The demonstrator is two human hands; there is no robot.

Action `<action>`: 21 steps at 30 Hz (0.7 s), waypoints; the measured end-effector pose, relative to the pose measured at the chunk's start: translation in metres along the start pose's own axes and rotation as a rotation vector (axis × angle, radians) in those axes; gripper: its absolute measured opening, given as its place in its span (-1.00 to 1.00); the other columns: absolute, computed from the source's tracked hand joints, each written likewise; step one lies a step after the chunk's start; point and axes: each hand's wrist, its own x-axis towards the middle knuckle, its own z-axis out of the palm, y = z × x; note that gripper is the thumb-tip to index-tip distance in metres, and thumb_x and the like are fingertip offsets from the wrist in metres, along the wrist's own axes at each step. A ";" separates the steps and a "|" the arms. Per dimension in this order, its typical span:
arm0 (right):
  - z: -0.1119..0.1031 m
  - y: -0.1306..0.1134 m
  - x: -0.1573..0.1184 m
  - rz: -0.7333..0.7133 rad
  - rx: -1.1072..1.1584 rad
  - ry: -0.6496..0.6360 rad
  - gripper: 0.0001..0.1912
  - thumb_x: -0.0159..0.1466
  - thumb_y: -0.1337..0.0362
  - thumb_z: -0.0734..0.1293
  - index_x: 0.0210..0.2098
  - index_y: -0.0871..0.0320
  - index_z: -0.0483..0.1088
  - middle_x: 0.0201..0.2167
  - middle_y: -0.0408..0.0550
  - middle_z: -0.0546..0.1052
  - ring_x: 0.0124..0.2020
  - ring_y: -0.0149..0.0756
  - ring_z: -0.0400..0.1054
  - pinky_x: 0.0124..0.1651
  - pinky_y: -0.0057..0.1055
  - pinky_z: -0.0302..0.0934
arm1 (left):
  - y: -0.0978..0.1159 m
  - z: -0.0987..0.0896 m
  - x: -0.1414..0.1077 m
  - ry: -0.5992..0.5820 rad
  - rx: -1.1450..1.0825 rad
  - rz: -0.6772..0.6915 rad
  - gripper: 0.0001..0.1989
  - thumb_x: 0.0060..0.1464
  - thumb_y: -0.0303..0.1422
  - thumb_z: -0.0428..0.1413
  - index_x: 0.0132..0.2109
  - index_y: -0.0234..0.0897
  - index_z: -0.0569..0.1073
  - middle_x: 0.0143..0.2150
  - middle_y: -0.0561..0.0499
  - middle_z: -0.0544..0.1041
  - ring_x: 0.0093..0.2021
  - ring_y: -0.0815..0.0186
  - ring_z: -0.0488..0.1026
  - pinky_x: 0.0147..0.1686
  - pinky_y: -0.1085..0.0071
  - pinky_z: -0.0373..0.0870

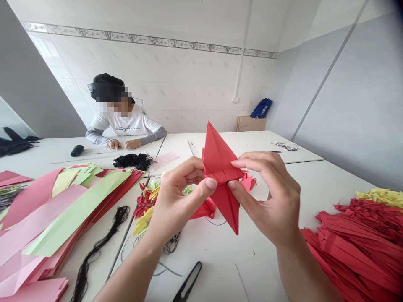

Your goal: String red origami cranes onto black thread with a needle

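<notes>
A red folded paper piece [218, 155], pointed at top and bottom, is held up above the table between both hands. My left hand [185, 188] pinches its left side, thumb on the near face and fingers curled behind. My right hand [267, 184] grips the right side, with the thumb near the middle crease and the index finger on the upper face. Behind the hands lie red folded papers [204, 208] with a dark cord, partly hidden. A heap of yellow and red folded paper [146, 209] shows left of my left wrist.
Pink, green and red paper sheets [78, 209] spread at left beside a black thread bundle [100, 247]. Black scissors or snips [189, 283] lie at the front. Red folded strips [355, 247] are piled at right. Across the table sits a person [126, 121], hands on the tabletop.
</notes>
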 end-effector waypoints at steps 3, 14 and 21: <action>0.001 0.000 0.000 -0.008 -0.010 0.009 -0.80 0.28 0.38 0.39 -0.10 0.09 0.45 -0.17 0.00 0.55 -0.10 -0.14 0.44 -0.11 -0.16 0.39 | -0.001 0.000 0.000 -0.005 -0.009 0.001 -0.71 0.17 -0.10 0.22 -0.19 -0.25 0.52 -0.28 -0.03 0.59 -0.49 0.37 0.46 -0.51 0.44 0.41; 0.001 -0.001 0.000 0.035 0.006 -0.005 -0.75 0.28 0.39 0.38 -0.07 0.05 0.40 -0.14 -0.01 0.54 -0.07 -0.14 0.44 -0.08 -0.14 0.40 | -0.005 0.001 0.001 0.022 0.090 0.098 -0.78 0.19 -0.19 0.21 -0.17 -0.26 0.55 -0.26 -0.08 0.62 -0.28 0.23 0.56 -0.31 0.38 0.51; 0.012 0.008 -0.002 -0.039 0.104 0.056 -0.54 0.18 0.42 0.41 0.06 0.09 0.31 -0.14 -0.01 0.51 -0.13 -0.17 0.44 -0.14 -0.15 0.43 | -0.007 0.003 -0.001 0.047 0.144 0.140 -0.88 0.21 -0.31 0.19 -0.16 -0.25 0.53 -0.23 -0.05 0.59 -0.27 0.26 0.54 -0.27 0.37 0.52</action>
